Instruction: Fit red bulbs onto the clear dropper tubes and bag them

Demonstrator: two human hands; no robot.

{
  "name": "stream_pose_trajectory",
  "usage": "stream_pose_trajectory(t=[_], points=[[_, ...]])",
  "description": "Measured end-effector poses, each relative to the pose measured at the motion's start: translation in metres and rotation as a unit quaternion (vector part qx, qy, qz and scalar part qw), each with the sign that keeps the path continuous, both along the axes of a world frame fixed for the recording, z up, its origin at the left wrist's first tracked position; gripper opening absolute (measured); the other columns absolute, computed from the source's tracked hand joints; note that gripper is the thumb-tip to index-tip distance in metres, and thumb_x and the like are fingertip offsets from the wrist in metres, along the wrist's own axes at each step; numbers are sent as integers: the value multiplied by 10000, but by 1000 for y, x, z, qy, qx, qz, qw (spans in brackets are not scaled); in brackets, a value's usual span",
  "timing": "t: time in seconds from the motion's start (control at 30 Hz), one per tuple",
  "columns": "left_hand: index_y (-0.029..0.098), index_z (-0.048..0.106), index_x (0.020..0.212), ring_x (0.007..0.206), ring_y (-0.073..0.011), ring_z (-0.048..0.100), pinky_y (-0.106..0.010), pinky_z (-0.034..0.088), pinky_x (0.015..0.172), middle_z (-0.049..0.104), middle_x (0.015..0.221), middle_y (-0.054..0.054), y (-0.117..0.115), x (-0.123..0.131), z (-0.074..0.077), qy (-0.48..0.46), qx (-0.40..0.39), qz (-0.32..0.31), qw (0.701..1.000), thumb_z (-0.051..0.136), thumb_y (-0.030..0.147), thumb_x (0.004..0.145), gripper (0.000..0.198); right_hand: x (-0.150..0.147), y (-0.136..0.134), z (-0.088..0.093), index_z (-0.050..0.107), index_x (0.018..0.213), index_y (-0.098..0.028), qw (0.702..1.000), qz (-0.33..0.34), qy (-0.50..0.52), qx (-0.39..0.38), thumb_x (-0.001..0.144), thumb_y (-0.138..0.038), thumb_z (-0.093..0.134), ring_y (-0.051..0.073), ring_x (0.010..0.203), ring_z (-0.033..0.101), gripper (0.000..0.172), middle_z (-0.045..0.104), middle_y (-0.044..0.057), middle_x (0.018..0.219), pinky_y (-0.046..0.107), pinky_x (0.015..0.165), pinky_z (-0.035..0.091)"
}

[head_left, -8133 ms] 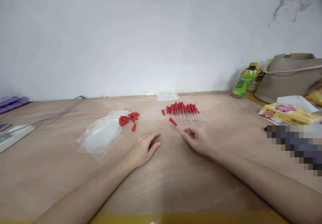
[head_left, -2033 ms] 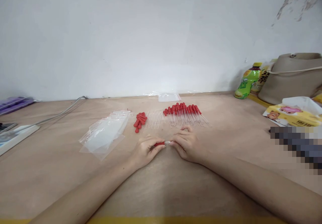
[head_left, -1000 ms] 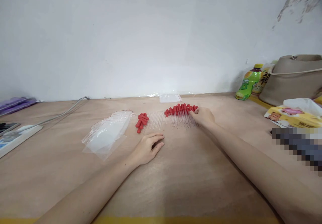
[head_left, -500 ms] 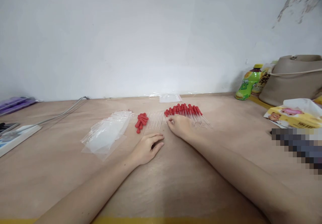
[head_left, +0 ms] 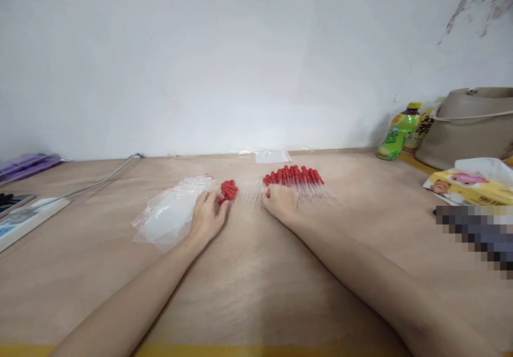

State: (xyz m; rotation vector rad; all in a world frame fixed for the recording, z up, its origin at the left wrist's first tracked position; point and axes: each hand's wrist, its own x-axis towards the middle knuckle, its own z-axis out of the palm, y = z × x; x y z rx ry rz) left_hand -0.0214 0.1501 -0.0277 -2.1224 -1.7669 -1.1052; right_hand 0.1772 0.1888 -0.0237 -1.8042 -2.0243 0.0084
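My left hand [head_left: 208, 218] rests at the near left edge of a pile of red rubber dropper bulbs [head_left: 229, 190]. Its thumb and fingers are apart and touch the bulbs. My right hand [head_left: 280, 202] is closed, with its curled fingertips at the right end of a row of thin clear tubes [head_left: 247, 191]; whatever lies in its grip is hidden. Just behind and to the right of that hand, several droppers with red bulbs on clear tubes [head_left: 300, 178] lie fanned out side by side.
Left of the bulbs is a spread of clear zip bags [head_left: 168, 212]. Another bag [head_left: 273, 156] lies by the wall. A power strip [head_left: 34, 220] with a grey cable stands far left. At right are a green bottle [head_left: 396, 135], a beige bag [head_left: 465, 132] and a yellow tissue pack [head_left: 468, 183].
My left hand has moved left and away from me, from the bare table to the red bulbs. The right hand stays by the tubes, with its fingers curled a little lower.
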Motion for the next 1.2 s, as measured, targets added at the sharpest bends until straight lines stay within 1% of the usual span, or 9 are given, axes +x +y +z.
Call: stream_pose_trajectory(t=[0.23,0.43,0.57,0.7,0.83,0.93,1.03,1.13,1.2], points=[[164,527,839,708,-167,549,-305,465,661,511,867,-61,7,-4,-2,-92,-56,12,994,458,300,788,161,30,-40,-7,588,636,-217,999,35,17,26,781,-363,444,159,614,562,251,640,7,665,243,488,264],[168,516,798,649,-159,543,-287,452,625,561,756,-29,15,-5,-1,-112,-80,46,989,514,328,734,173,71,-76,-9,585,611,-224,998,49,12,22,773,-395,477,132,549,536,259,616,-20,581,242,471,202],[171,511,792,651,-163,558,-279,444,619,584,729,-23,17,-7,-3,-117,-89,41,988,490,322,746,159,84,-79,-10,598,706,-237,997,44,54,33,743,-432,517,134,571,539,215,586,-31,555,234,489,236],[169,507,838,679,-176,571,-289,442,630,592,729,-29,17,-7,-4,-124,-77,49,988,456,324,775,174,80,-73,-7,581,761,-224,994,63,71,62,697,-442,576,154,690,542,227,611,-8,712,236,519,269],[160,513,866,673,-176,559,-301,448,642,573,749,-37,17,-8,-3,-121,-39,58,990,461,302,782,173,75,-68,-6,574,746,-218,992,76,73,63,707,-411,582,154,720,522,197,601,3,789,238,519,269],[146,511,905,724,-179,549,-295,456,637,553,808,-57,13,-7,-1,-124,24,57,990,460,288,795,186,76,-65,-10,564,714,-207,991,90,72,70,737,-359,561,149,700,507,154,592,11,777,246,533,285],[152,505,949,805,-176,538,-290,457,684,545,883,-63,1,0,3,-97,64,-30,993,449,268,820,182,77,-61,-13,551,686,-195,988,116,69,79,769,-280,524,153,708,498,122,583,19,754,261,593,324],[170,513,991,818,-157,538,-287,447,735,562,900,-50,-18,13,8,-24,-6,-194,981,431,235,845,179,80,-58,-16,540,676,-183,986,126,71,88,773,-236,515,165,730,495,113,577,31,747,281,644,344],[186,540,1001,839,-149,542,-280,446,751,573,922,-45,-29,22,11,22,-66,-268,961,425,214,855,188,82,-57,-17,543,677,-179,986,123,75,87,770,-229,519,170,740,495,109,578,38,761,289,653,349]])
